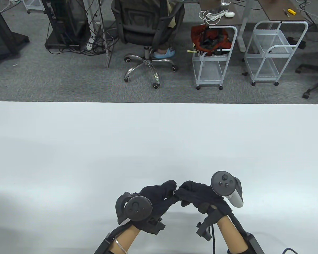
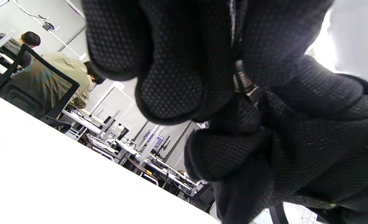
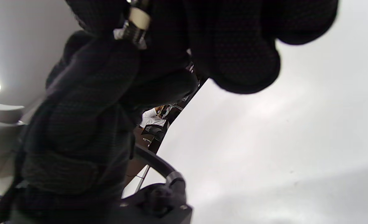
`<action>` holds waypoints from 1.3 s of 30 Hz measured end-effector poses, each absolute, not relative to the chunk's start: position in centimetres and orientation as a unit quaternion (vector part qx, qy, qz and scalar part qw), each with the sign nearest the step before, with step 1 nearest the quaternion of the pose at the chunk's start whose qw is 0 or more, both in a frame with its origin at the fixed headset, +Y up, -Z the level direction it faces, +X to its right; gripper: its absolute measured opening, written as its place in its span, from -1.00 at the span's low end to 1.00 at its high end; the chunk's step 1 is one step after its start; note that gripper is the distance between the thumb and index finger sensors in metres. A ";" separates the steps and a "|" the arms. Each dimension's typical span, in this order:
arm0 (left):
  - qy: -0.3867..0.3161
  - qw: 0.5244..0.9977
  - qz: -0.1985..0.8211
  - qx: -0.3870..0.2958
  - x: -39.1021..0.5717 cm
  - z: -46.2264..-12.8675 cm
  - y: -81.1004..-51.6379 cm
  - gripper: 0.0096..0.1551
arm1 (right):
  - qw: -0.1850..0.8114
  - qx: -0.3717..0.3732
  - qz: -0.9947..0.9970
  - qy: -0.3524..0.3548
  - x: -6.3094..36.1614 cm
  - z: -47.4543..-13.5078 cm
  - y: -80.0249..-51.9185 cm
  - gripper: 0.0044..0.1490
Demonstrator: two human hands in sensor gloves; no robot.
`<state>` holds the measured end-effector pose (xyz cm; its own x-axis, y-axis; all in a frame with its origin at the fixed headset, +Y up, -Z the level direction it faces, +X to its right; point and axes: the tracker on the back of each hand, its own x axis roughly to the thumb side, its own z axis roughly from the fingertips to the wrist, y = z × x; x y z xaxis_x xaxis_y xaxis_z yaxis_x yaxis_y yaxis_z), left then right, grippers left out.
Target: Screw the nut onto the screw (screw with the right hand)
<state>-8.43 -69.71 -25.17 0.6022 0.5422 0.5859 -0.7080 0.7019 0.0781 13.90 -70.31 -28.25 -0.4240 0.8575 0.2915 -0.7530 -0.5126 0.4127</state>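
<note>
My two gloved hands meet fingertip to fingertip low over the white table (image 1: 159,137), near its front edge. The left hand (image 1: 171,189) pinches a small dark threaded screw (image 2: 241,77) between its fingertips (image 2: 171,90). A silvery nut (image 2: 254,92) sits on the screw's shank, at the side of the right hand (image 1: 181,191), whose fingertips pinch it. In the right wrist view the metal nut (image 3: 131,32) and a pale stub of the screw (image 3: 139,17) show between the right hand's fingers (image 3: 233,56) and the left hand's glove (image 3: 87,102). In the table view the parts are almost wholly hidden by the fingers.
Beyond the table's far edge stand an office chair (image 1: 145,29), two white wire carts (image 1: 214,60) and a monitor stand (image 1: 66,23) on grey carpet.
</note>
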 end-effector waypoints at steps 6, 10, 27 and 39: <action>-0.273 0.881 0.358 0.146 -8.4 -25.2 -69.8 -0.46 | 0.500 0.206 0.838 0.071 13.9 -28.1 -70.4 -0.39; -0.269 0.884 0.351 0.154 -8.5 -25.2 -69.7 -0.47 | 0.490 0.235 0.832 0.108 13.9 -28.3 -70.3 -0.39; -0.261 0.885 0.350 0.163 -8.6 -25.1 -69.7 -0.47 | 0.511 0.230 0.820 0.115 13.8 -28.0 -70.1 -0.34; -0.265 0.887 0.344 0.161 -8.6 -25.2 -69.7 -0.48 | 0.483 0.244 0.831 0.131 13.9 -28.1 -69.9 -0.37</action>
<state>-8.58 -69.66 -25.16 0.6237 0.5240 0.5800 -0.6942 0.7123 0.1030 13.87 -69.88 -28.08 -0.4153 0.8660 0.2785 -0.7381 -0.4998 0.4533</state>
